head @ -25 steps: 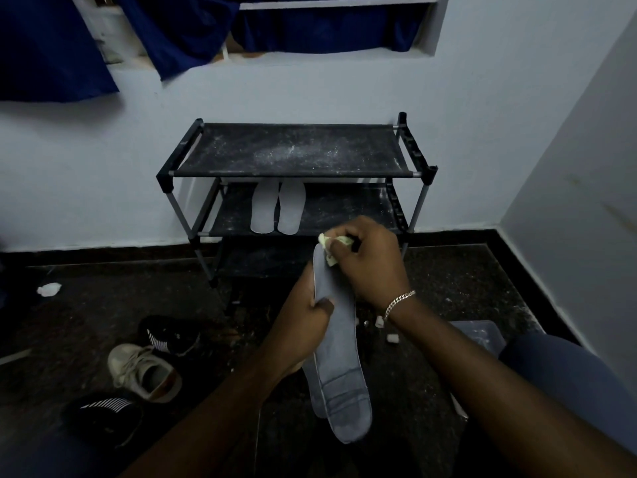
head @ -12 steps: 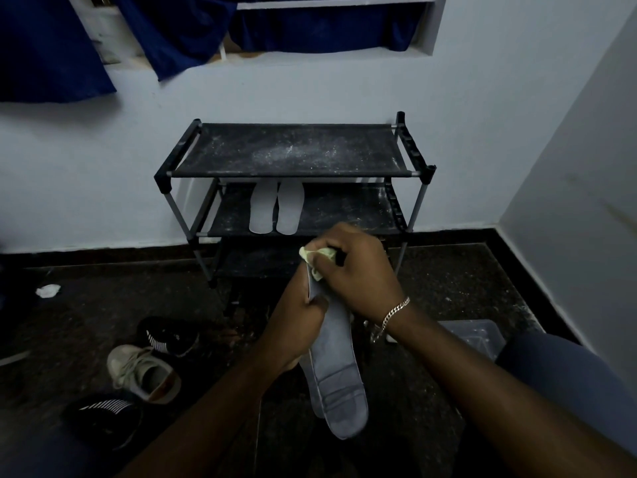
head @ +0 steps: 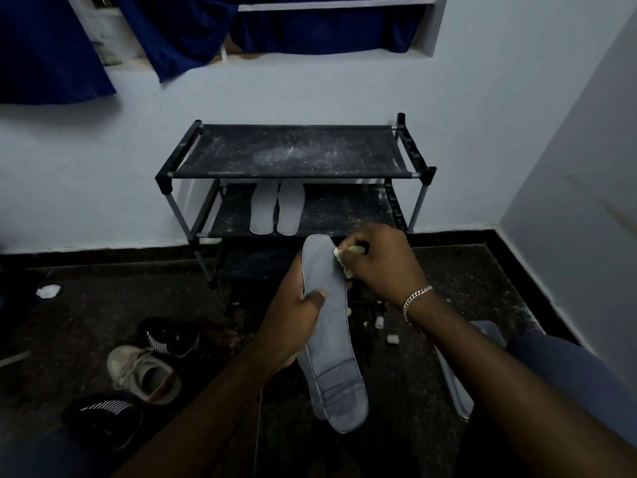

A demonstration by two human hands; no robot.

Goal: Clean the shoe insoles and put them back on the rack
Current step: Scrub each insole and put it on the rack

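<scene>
The left hand [head: 296, 319] grips what looks like two stacked insoles [head: 327, 326], while the right hand [head: 379, 263] pinches a wipe [head: 346, 258] against the top one.

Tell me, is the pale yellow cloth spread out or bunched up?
Bunched up: the right hand grips the pale yellow cloth as a wad against the grey insole.

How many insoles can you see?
4. Two pale insoles lie side by side on the rack's middle shelf; the left hand holds two gray insoles stacked, the back one mostly hidden.
</scene>
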